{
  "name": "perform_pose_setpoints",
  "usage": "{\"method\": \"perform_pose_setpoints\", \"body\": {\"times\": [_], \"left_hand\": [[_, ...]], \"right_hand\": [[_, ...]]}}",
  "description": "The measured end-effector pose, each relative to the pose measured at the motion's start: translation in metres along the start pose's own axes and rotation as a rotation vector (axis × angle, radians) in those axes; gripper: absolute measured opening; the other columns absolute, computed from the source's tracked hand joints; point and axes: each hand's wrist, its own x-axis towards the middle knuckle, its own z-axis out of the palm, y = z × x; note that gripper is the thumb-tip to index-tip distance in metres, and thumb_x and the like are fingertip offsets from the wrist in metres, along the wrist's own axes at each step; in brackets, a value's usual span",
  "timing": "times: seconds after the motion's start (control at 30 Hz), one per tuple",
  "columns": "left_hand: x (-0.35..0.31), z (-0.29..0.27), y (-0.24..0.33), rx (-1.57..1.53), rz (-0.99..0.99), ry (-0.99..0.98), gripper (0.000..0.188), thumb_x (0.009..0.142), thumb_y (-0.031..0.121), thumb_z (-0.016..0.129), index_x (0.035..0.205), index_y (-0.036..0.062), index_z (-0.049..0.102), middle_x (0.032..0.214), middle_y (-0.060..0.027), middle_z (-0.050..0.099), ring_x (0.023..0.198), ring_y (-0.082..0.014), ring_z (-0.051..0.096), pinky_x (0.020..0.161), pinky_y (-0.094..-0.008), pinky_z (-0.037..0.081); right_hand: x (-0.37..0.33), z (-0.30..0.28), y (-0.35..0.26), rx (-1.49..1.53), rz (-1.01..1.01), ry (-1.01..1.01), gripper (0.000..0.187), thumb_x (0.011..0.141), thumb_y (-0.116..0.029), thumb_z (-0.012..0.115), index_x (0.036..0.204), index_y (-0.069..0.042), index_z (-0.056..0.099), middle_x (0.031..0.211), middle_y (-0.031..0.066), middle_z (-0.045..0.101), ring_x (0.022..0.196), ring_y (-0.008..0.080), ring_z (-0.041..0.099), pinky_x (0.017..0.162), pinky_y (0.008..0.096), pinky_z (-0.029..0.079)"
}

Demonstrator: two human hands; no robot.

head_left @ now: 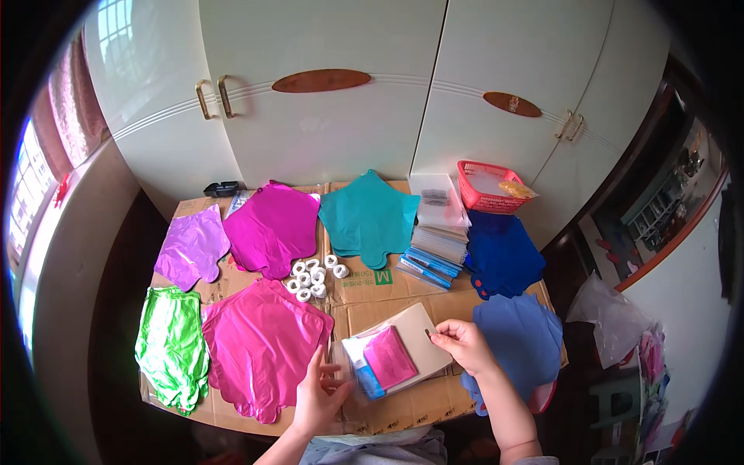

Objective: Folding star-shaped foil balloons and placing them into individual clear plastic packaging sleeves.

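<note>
A clear plastic packet with a cream card (pixel 422 329) lies slanted near the table's front edge. A folded pink foil sheet (pixel 390 357) and a blue printed slip (pixel 365 375) show on its left part. My right hand (pixel 461 346) pinches the card's right end beside its small hang slot. At the packet's left, clear end is my left hand (pixel 319 397), fingers apart, its index finger over the edge of the pink foil balloon stack (pixel 260 341); whether it touches the plastic I cannot tell. Several white ribbon rolls (pixel 314 275) sit beyond the packet.
Flat foil balloons in green (pixel 172 349), lilac (pixel 194 246), purple (pixel 271 229), teal (pixel 370 217), dark blue (pixel 505 252) and light blue (pixel 518 345) surround the cardboard-covered table (pixel 360 314). Stacked packets (pixel 434 252) and a red basket (pixel 490 203) stand at back right, before cabinets (pixel 325 132).
</note>
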Motion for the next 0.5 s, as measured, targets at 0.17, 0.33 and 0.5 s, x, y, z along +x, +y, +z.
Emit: {"method": "perform_pose_setpoints", "body": {"times": [0.17, 0.33, 0.5], "left_hand": [[0.004, 0.004, 0.004, 0.858, 0.586, -0.123, 0.058, 0.075, 0.03, 0.075, 0.126, 0.0099, 0.055, 0.129, -0.0143, 0.053, 0.126, -0.0293, 0.047, 0.095, -0.043, 0.044], [0.009, 0.005, -0.001, 0.947, 0.668, -0.206, 0.054, 0.078, 0.038, 0.072, 0.123, 0.0105, 0.058, 0.132, -0.0152, 0.051, 0.127, -0.0317, 0.046, 0.1, -0.0457, 0.039], [0.013, 0.005, 0.0, 0.947, 0.642, -0.232, 0.05, 0.08, 0.039, 0.071, 0.12, 0.012, 0.06, 0.136, -0.0202, 0.047, 0.13, -0.0351, 0.044, 0.103, -0.0475, 0.036]], "right_hand": [[0.013, -0.016, 0.038, -0.368, 0.119, 0.021, 0.013, 0.087, -0.007, 0.067, 0.098, -0.001, 0.065, 0.094, 0.0055, 0.067, 0.08, 0.0102, 0.062, 0.071, 0.0256, 0.049], [0.011, 0.009, 0.004, -1.009, -0.641, -0.141, 0.043, 0.08, -0.007, 0.068, 0.121, -0.002, 0.056, 0.133, 0.0156, 0.051, 0.119, 0.0284, 0.053, 0.098, 0.0397, 0.046], [0.018, 0.015, -0.002, -1.078, -0.582, -0.523, 0.076, 0.073, -0.023, 0.076, 0.137, 0.002, 0.043, 0.146, 0.0176, 0.039, 0.138, 0.0288, 0.035, 0.113, 0.0378, 0.032]]}}
